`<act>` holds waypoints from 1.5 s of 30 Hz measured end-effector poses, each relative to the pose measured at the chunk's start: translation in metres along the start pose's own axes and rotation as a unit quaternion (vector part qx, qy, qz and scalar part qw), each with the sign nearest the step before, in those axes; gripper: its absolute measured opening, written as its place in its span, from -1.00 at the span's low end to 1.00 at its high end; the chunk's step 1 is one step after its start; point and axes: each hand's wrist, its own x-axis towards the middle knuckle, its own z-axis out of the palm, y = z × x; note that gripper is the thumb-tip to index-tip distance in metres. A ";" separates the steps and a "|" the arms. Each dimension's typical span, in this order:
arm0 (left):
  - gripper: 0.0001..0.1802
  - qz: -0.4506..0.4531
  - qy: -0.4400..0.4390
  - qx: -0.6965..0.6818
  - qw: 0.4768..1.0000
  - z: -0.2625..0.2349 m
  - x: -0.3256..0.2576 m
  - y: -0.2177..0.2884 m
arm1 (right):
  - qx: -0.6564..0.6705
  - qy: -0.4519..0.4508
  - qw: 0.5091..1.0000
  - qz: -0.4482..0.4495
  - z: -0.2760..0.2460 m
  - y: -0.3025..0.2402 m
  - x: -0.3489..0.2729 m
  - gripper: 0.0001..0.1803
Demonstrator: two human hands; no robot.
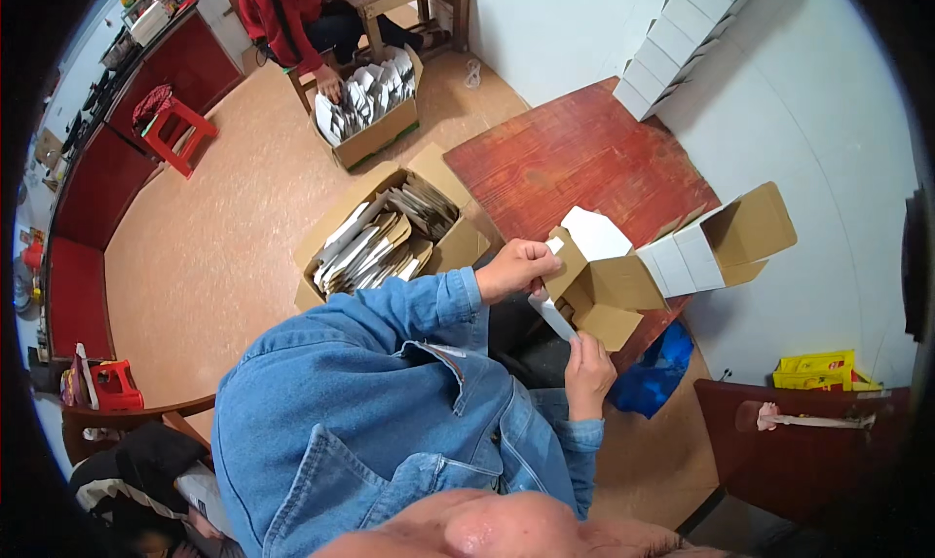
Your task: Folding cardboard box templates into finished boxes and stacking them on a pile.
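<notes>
A small cardboard box [616, 283], brown inside and white outside, stands partly open between my hands, over the near edge of the red table. My left hand [518, 269] is closed, its thumb and fingers pinching the box's left side. On the near side my right hand [587, 371] is closed on the end of the box's narrow white edge strip, thumb on top. Several brown flaps stick out around the opening. Next to it, on the right, another open box [672, 264] with raised brown flaps sits at the table's edge against a row of white boxes.
The red wooden table [584, 159] carries a tall stack of white boxes [672, 42] along the wall. Left of my hands, a large carton [317, 256] holds flat cardboard pieces. Farther off, a person in red reaches into another carton [375, 141]. A blue bag [654, 371] lies below the table.
</notes>
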 end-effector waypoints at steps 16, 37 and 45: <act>-0.80 0.139 0.058 0.131 0.980 0.001 0.036 0.062 | 0.076 0.288 0.937 0.183 -0.128 0.030 -0.012 -0.92; -0.77 0.424 0.049 0.449 0.785 0.166 0.211 0.110 | -0.137 0.230 0.962 0.053 -0.174 0.085 0.170 -0.84; -0.70 0.408 0.051 0.430 0.804 0.162 0.208 0.108 | -0.216 0.212 0.952 0.031 -0.174 0.087 0.170 -0.85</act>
